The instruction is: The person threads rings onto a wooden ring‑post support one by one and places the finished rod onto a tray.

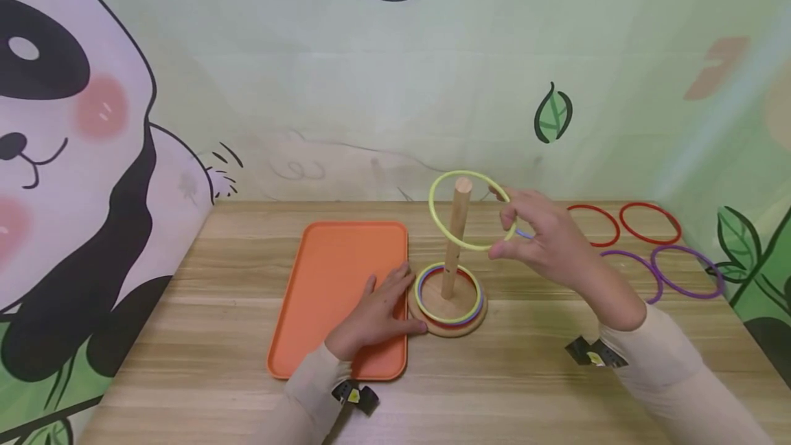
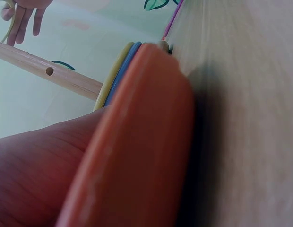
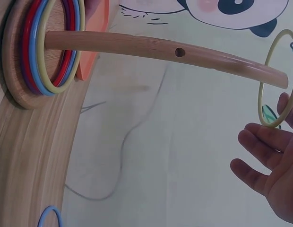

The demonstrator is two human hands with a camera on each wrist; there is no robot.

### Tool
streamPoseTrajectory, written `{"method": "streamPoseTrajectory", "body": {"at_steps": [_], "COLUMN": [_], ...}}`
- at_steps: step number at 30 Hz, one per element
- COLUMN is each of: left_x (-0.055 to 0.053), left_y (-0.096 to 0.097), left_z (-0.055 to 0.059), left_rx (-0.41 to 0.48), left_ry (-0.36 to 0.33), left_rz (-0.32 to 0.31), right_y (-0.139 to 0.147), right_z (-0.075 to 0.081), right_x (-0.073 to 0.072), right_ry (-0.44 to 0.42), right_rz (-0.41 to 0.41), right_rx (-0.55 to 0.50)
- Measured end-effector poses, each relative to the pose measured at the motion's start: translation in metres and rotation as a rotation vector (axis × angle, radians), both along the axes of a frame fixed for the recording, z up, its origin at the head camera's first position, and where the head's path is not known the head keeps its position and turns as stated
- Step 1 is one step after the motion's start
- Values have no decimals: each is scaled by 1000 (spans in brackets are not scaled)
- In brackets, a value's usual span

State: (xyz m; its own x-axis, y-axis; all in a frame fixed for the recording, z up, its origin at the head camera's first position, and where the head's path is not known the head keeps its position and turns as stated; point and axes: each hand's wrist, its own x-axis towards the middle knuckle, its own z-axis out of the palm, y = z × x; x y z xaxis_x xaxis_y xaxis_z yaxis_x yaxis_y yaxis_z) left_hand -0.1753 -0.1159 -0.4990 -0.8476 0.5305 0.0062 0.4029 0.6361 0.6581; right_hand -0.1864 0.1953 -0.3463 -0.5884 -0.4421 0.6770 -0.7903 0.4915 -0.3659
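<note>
My right hand [image 1: 544,235] pinches a yellow-green ring [image 1: 430,208] between thumb and fingers. Within that ring's outline shows the top of a wooden peg [image 1: 459,215], in both the head and right wrist views. The peg rises from a round wooden base [image 1: 448,329]. Around its foot lie stacked rings: a yellow one [image 3: 41,66] on top, then blue [image 3: 33,75], red [image 3: 25,52] and purple below. My left hand [image 1: 373,311] lies across the right edge of an orange tray [image 1: 334,273], fingers extended, with fingertips and thumb at the base's left side.
Two red rings [image 1: 650,241] and two purple rings [image 1: 719,287] lie on the table at the right. A blue ring [image 3: 41,218] is partly hidden behind my right hand in the head view. A panda-printed wall [image 1: 395,88] stands behind the wooden table [image 1: 204,335].
</note>
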Motion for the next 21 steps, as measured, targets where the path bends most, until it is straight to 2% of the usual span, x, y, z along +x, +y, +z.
{"method": "streamPoseTrajectory", "body": {"at_steps": [7,14,21], "left_x": [0,0,0], "left_y": [0,0,0], "left_z": [1,2,2], "left_rx": [-5,-8,-5], "left_ry": [-3,-2,-1], "left_rz": [1,-1,-8], "right_y": [0,-3,-2], "right_z": [-12,-20,-30], "right_x": [-1,-5,-2], "right_ry": [10,81,26], "right_rz": [-2,44,50], "right_rx": [16,25,36]}}
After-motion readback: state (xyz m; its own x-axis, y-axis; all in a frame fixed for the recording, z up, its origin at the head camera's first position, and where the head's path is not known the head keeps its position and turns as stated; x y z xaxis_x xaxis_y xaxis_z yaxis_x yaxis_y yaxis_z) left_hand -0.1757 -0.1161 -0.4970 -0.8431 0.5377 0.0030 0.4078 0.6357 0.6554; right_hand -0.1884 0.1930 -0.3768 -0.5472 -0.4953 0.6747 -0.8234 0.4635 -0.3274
